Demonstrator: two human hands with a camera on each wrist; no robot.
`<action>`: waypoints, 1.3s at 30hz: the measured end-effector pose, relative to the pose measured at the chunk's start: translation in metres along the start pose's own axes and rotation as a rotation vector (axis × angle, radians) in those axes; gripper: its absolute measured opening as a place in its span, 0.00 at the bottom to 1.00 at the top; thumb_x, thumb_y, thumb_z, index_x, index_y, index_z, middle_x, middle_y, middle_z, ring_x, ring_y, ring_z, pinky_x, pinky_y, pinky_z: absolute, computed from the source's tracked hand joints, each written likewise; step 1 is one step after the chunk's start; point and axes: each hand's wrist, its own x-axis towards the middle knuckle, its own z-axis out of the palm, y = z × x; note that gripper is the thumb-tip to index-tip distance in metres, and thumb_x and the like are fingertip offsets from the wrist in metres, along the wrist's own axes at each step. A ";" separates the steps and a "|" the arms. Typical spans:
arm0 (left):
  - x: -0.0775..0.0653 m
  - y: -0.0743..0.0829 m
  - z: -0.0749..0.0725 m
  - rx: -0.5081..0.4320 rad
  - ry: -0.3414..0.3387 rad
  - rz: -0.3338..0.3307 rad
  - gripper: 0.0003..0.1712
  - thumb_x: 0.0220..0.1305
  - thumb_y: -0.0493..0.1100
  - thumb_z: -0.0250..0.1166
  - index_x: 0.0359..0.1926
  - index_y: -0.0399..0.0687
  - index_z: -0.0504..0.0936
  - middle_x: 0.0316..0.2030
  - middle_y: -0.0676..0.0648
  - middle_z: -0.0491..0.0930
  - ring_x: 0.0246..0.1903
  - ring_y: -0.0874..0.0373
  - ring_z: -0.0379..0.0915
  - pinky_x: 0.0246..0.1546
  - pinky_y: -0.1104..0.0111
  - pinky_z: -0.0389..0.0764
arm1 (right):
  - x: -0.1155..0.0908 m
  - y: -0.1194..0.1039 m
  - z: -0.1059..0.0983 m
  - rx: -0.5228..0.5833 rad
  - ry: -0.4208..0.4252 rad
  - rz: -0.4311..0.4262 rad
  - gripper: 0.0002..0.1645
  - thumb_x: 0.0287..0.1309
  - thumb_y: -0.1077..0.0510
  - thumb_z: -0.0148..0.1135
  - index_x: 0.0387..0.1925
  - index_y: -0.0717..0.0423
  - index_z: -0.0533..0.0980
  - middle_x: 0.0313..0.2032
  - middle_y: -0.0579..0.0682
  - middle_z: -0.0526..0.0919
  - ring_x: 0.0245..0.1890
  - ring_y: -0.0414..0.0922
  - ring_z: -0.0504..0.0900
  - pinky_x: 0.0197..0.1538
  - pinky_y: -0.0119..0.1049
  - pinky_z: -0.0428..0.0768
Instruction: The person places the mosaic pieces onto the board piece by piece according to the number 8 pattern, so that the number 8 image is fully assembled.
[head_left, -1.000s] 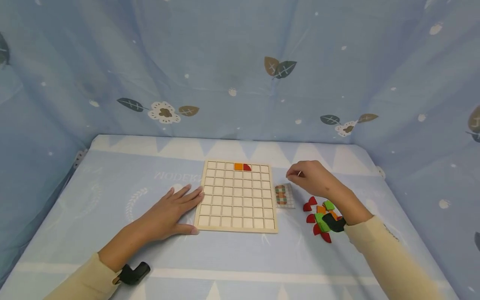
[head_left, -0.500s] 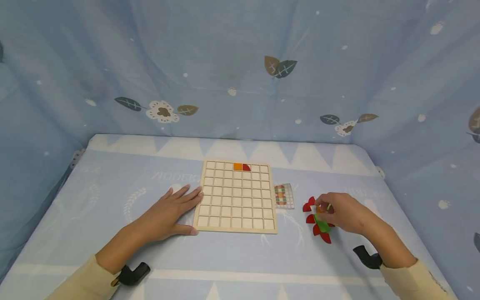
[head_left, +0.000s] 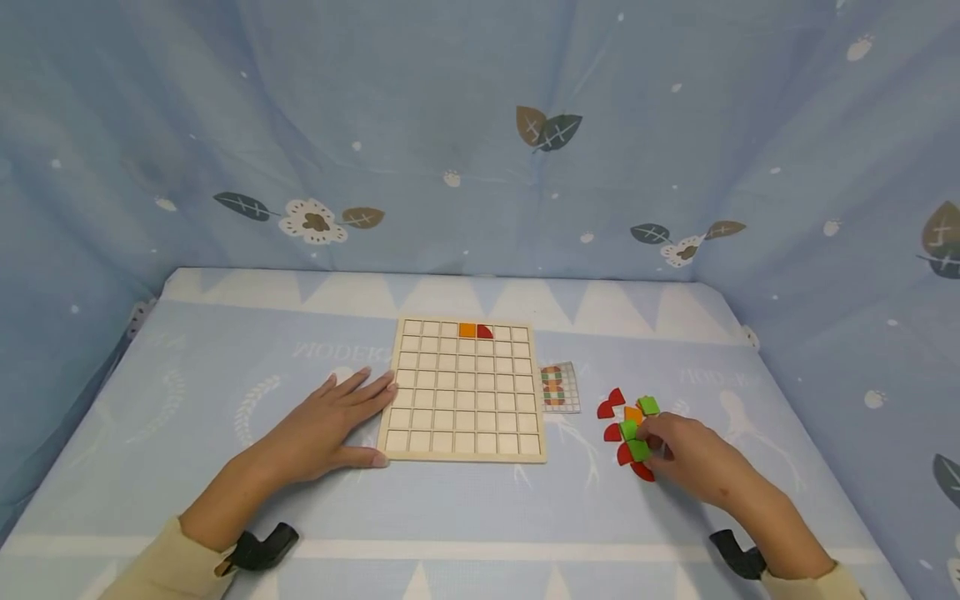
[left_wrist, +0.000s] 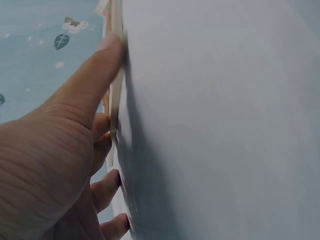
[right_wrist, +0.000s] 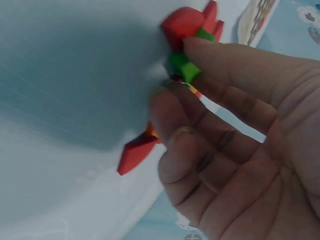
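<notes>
In the head view, my left hand [head_left: 318,429] rests with spread fingers against the left edge of a wooden grid board [head_left: 461,456]. An orange square tile [head_left: 467,331] and a red quarter-round tile [head_left: 485,332] sit side by side in its top row. My right hand [head_left: 697,458] is at the loose pile, fingers curled. Its thumb and a finger pinch at a green square tile [right_wrist: 185,66], seen in the right wrist view; part of it is hidden. Red quarter-round tiles [head_left: 612,432], an orange tile [head_left: 633,414] and another green tile [head_left: 648,406] lie around it.
A small pattern card [head_left: 561,387] lies flat at the board's right side. The cloth-covered table [head_left: 465,508] meets a blue patterned curtain [head_left: 450,108] at the back and sides. Black wrist cameras [head_left: 264,547] are worn on both wrists.
My right hand has gone from above the card, right and down to the pile, where the green tiles have shifted. The left hand keeps its place on the board's edge.
</notes>
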 end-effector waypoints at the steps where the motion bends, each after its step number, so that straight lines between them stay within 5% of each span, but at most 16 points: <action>1: 0.000 0.000 0.001 -0.005 0.001 -0.002 0.55 0.63 0.70 0.68 0.80 0.44 0.64 0.81 0.45 0.56 0.79 0.36 0.47 0.72 0.31 0.49 | 0.000 0.000 0.001 -0.002 0.008 0.000 0.14 0.55 0.64 0.78 0.43 0.55 0.84 0.34 0.41 0.79 0.36 0.41 0.76 0.39 0.39 0.82; 10: -0.002 0.000 0.000 -0.031 0.005 -0.028 0.55 0.63 0.69 0.69 0.80 0.45 0.64 0.81 0.45 0.56 0.79 0.36 0.46 0.73 0.31 0.47 | 0.004 -0.011 -0.005 0.028 0.084 0.014 0.16 0.57 0.60 0.79 0.45 0.60 0.84 0.34 0.43 0.82 0.33 0.41 0.77 0.32 0.33 0.80; 17: -0.002 -0.002 0.003 -0.043 0.010 -0.044 0.55 0.61 0.68 0.71 0.80 0.46 0.63 0.81 0.47 0.55 0.80 0.38 0.44 0.74 0.32 0.44 | 0.022 -0.034 -0.013 0.051 0.155 -0.085 0.14 0.59 0.61 0.77 0.46 0.59 0.84 0.35 0.43 0.82 0.31 0.41 0.76 0.30 0.32 0.80; 26: -0.001 -0.001 0.006 -0.058 0.032 -0.035 0.55 0.61 0.68 0.71 0.80 0.46 0.64 0.80 0.47 0.56 0.79 0.37 0.45 0.73 0.32 0.45 | 0.071 -0.067 -0.019 0.048 0.228 -0.202 0.16 0.60 0.60 0.77 0.49 0.58 0.85 0.43 0.47 0.86 0.36 0.41 0.80 0.36 0.37 0.82; 39: 0.000 -0.001 0.005 -0.050 0.010 -0.039 0.55 0.61 0.68 0.71 0.80 0.46 0.64 0.80 0.46 0.57 0.79 0.37 0.46 0.74 0.33 0.46 | 0.147 -0.111 -0.016 0.079 0.120 -0.255 0.15 0.66 0.58 0.73 0.52 0.58 0.84 0.46 0.49 0.84 0.44 0.47 0.82 0.45 0.42 0.83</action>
